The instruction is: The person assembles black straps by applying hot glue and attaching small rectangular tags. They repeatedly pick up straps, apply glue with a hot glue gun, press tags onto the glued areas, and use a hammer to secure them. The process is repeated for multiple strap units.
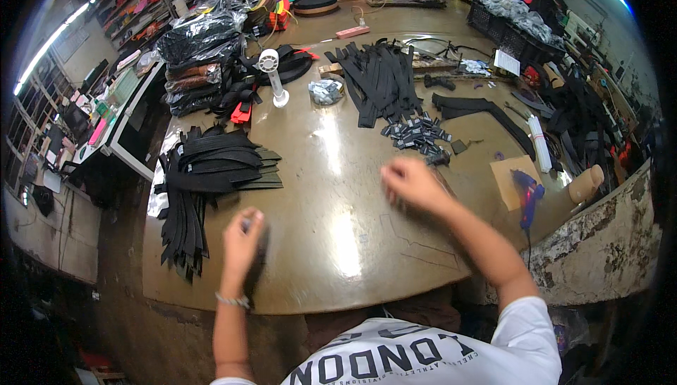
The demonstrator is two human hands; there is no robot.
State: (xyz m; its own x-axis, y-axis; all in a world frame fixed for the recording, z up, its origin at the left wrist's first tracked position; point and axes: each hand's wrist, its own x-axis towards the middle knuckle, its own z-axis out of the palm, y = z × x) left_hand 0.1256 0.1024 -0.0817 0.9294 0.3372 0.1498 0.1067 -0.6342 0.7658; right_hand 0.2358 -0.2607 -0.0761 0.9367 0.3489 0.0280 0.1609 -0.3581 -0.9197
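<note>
A: What's the left hand (242,240) doing?

B: Thumb and fingers are pinched together on a small piece (246,225), dark and mostly covered by them. I can't make out its kind.

A: And the right hand (411,182)?

B: Its fingers are curled in and blurred. I can't tell whether they're clamped on anything.

A: What's nearest to that one?

B: The clips (416,133), a loose dark heap just ahead of it. Past them, farther ahead and a little left, black straps (377,82) lie fanned out.

A: Anything to its right?

B: A blue glue gun (529,198), partly over a card (502,182). Farther right of that is a brown roll (586,184). White sticks (539,144) lie to the right and ahead.

A: Back to the left hand. What's around it?

B: A strap bundle (222,163) ahead of it, dark with olive ends, with more lengths spreading down on its left. Well ahead stand a white fan (273,78) and, right of that, a tub (326,92) of pale bits.

A: Are the hands touching?

B: No, they're well apart, with bare table (317,244) between them.
</note>
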